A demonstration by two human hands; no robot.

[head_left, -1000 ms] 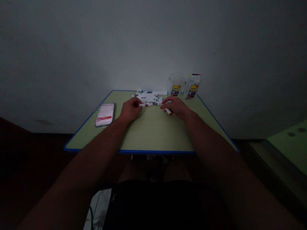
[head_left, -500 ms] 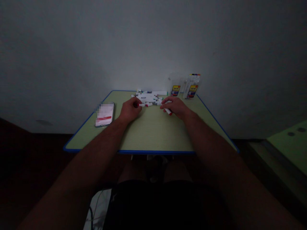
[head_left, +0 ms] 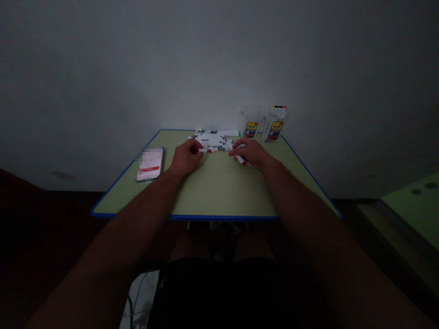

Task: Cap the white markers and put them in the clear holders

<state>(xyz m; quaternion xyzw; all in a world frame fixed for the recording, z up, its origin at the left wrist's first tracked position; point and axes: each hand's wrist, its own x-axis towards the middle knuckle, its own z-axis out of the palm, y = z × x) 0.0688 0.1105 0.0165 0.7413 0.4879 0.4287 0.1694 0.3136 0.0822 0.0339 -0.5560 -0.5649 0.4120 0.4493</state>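
Observation:
My left hand point(head_left: 187, 156) rests on the table with its fingers curled around the red end of a white marker point(head_left: 203, 150). My right hand point(head_left: 249, 152) grips another white marker point(head_left: 239, 159) between thumb and fingers, its red end pointing down toward me. Between the hands lies a short white marker with a red tip point(head_left: 213, 150). Just beyond them, a loose pile of white markers point(head_left: 209, 137) spreads along the back of the table, some showing green or dark ends.
The pale green table point(head_left: 219, 192) has a blue edge and stands against a grey wall. At the back right, one clear pouch point(head_left: 251, 123) stands beside another pouch point(head_left: 275, 124) holding several markers with coloured ends. A phone point(head_left: 150, 164) lies at the left.

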